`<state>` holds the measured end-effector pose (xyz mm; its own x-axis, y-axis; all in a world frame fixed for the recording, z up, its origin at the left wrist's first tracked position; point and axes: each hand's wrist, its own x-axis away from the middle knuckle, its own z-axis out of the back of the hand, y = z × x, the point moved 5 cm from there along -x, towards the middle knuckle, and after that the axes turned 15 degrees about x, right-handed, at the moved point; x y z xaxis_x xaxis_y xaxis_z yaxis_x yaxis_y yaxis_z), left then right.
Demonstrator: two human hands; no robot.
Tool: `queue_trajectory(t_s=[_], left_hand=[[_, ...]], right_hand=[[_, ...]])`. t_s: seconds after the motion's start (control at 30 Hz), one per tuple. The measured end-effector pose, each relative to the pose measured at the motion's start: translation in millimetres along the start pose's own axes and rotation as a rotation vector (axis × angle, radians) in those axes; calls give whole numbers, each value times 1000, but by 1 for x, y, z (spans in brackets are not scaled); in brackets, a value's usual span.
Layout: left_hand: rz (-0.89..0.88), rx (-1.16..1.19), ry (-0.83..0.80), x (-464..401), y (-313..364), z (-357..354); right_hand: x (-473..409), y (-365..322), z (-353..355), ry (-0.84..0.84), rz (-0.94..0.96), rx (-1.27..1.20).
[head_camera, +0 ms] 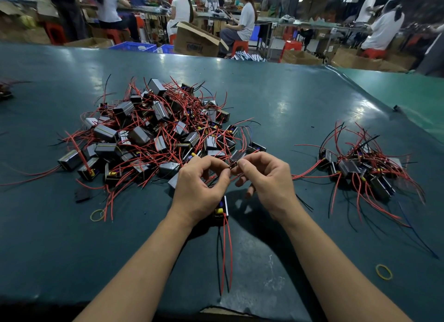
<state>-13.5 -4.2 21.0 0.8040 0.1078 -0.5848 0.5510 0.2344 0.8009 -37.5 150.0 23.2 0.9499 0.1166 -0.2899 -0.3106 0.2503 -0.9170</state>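
Observation:
Above the dark green table (276, 101) my left hand (200, 185) and my right hand (266, 177) meet at the fingertips, both pinching a small dark item with red wires (232, 168) between them. Under my left wrist lies a small black transformer (221, 211) with a yellow part; its red and black leads trail toward me. A large heap of grey-and-black transformers with red wires (153, 132) sits just beyond my hands. A smaller heap of the same parts (362, 170) lies to the right.
One yellow rubber band (96, 215) lies at the front left, another rubber band (383, 272) at the front right. A black flat piece (82, 196) lies near the big heap. Beyond the table, people sit at benches among cardboard boxes (197, 39) and blue crates (134, 47).

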Motion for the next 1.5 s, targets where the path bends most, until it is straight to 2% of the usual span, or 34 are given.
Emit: queue_trajectory(t_s=[0.2, 0.3, 0.53, 0.73, 0.9, 1.1, 1.2, 1.33, 1.4, 1.5], left_hand=[[14, 10, -3, 0, 1, 0], [14, 8, -7, 0, 1, 0], [49, 115, -8, 1, 2, -1], [100, 154, 0, 1, -1, 0], [90, 155, 9, 2, 0, 1], [51, 152, 4, 2, 3, 2], [60, 150, 3, 2, 2, 1], [63, 118, -30, 2, 0, -2], [54, 104, -50, 2, 0, -3], [46, 90, -82, 2, -1, -3]], right_hand=[[5, -8, 1, 147, 164, 236], [5, -10, 0, 161, 223, 317], [2, -7, 0, 137, 121, 200], [3, -10, 0, 126, 141, 208], [3, -13, 1, 109, 184, 238], [1, -6, -2, 29, 80, 126], [2, -10, 0, 100, 191, 247], [9, -24, 0, 259, 570, 621], [12, -27, -3, 322, 698, 743], [10, -28, -8, 269, 767, 750]])
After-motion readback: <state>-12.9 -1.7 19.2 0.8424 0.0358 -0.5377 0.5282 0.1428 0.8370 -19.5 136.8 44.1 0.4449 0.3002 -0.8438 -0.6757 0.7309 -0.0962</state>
